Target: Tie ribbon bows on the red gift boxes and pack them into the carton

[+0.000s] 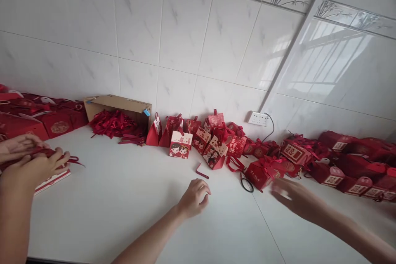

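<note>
My left hand (194, 199) is over the white table, loosely curled, with a gap between thumb and index finger and nothing in it. A thin dark red strip (202, 173), bent at an angle, lies just beyond it. On the right, my right hand (289, 198) reaches out beside a red gift box (261, 174) topped with a ribbon. Its thumb is apart from the fingers, and motion blurs it; I cannot tell whether the fingertips touch the box. Left of that box lie a black loop (247, 183) and a red ribbon loop (235, 164).
Another person's hands (35, 165) handle dark red ribbon over a red-and-white box at left. Behind stand a cardboard box (120, 102) of ribbons and small printed boxes (180, 145). Red boxes (355, 165) pile up at right. A power strip (258, 118) sits against the wall.
</note>
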`<control>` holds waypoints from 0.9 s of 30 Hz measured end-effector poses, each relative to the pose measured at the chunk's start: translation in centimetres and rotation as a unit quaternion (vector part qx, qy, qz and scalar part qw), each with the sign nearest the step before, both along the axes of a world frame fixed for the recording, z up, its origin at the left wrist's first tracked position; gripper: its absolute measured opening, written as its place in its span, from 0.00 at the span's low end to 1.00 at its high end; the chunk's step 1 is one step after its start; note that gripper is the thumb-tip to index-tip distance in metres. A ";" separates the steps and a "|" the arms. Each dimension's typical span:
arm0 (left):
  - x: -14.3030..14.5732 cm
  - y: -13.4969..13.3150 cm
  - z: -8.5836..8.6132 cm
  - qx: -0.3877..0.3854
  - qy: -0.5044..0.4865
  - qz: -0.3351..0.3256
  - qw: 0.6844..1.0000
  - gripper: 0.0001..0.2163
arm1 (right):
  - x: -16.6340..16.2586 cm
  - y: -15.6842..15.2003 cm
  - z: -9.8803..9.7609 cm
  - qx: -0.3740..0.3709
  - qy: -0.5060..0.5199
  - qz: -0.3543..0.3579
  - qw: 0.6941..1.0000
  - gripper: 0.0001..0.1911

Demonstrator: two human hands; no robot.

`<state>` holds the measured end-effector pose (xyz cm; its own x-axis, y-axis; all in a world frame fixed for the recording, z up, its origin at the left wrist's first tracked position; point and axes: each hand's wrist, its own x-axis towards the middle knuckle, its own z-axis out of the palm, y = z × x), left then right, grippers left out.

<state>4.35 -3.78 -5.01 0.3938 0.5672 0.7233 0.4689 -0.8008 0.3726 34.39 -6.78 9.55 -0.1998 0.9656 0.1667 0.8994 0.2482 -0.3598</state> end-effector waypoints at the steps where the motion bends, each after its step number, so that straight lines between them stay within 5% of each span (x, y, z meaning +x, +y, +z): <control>1: -0.4 0.2 -0.1 0.005 -0.005 0.005 1.000 0.08 | -3.1 2.0 0.0 -0.015 -0.065 0.062 0.996 0.08; 3: -0.8 0.6 -0.4 0.027 -0.004 0.003 1.000 0.08 | -10.1 6.6 -0.1 0.017 -0.141 0.145 0.979 0.08; 7: -1.0 1.3 -1.4 0.052 0.029 0.009 0.998 0.07 | -22.6 15.3 -1.1 0.075 -0.128 0.139 0.979 0.12; 11: -0.9 1.6 -2.3 0.079 0.047 0.012 0.996 0.05 | -28.3 19.4 -2.4 0.116 -0.094 0.075 0.986 0.14; 18: -1.0 1.4 -1.4 0.070 0.021 0.015 0.997 0.05 | -27.2 17.1 -2.9 0.123 -0.057 0.071 0.988 0.08; 27: -2.7 0.3 1.9 0.070 -0.099 -0.018 0.992 0.08 | -17.7 4.5 0.7 0.195 0.078 0.039 0.977 0.07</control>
